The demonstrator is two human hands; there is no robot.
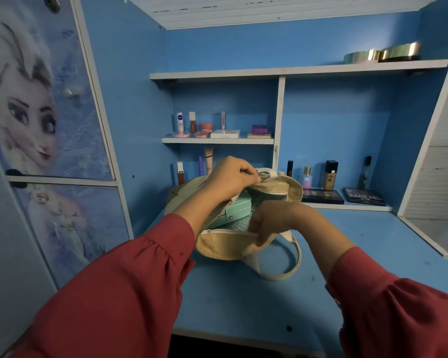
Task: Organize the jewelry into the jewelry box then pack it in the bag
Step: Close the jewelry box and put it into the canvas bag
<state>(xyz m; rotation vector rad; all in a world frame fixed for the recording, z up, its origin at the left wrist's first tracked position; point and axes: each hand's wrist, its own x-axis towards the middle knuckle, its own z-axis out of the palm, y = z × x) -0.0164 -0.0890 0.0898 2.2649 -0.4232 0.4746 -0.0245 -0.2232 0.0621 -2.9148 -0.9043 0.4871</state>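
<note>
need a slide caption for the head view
Both hands hold a beige bag open, mint jewelry box inside.

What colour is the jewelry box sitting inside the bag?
Mint green jewelry box, seen best in the head view, inside the beige bag.

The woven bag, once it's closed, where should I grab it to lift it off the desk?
Probably by the cream strap handle, which lies looped and free on the blue desk on the near side of the woven bag. Come from above and hook the fingers under the loop.
</note>
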